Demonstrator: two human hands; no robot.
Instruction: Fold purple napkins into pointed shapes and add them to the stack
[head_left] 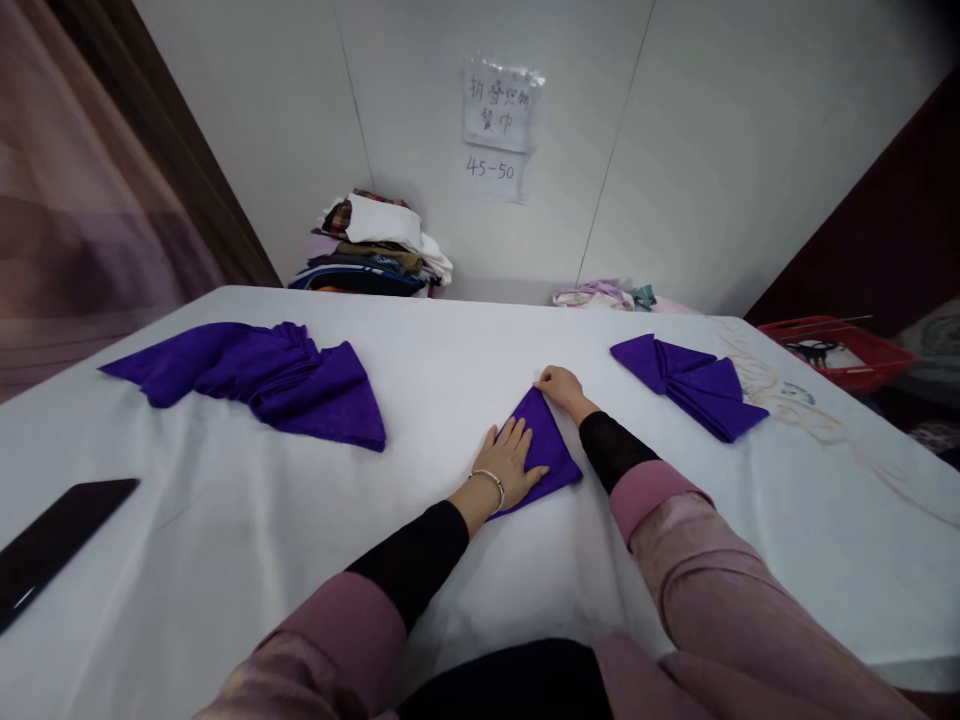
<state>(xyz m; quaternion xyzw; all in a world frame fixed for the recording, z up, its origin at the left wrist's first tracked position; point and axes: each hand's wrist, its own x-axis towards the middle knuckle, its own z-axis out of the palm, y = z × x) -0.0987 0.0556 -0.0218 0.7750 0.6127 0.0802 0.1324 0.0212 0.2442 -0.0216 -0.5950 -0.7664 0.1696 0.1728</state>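
Note:
A folded purple napkin (551,445) lies on the white tablecloth in front of me, roughly a triangle. My left hand (510,462) rests flat on it, fingers spread, pressing its left part and hiding some of the cloth. At the top corner of the napkin, my right hand (561,388) is closed in a pinch on the fabric. To the right lies another purple napkin (686,380), folded into pleats with pointed ends. On the left a crumpled heap of purple cloth (262,380) spreads loosely over the table.
The table has a white cloth (450,340). A black flat device (60,540) lies at the left edge. Behind the table are a clothes pile (375,245) and some pastel fabric (596,294). A red basket (840,370) stands at the right; handwritten paper (498,110) hangs on the wall.

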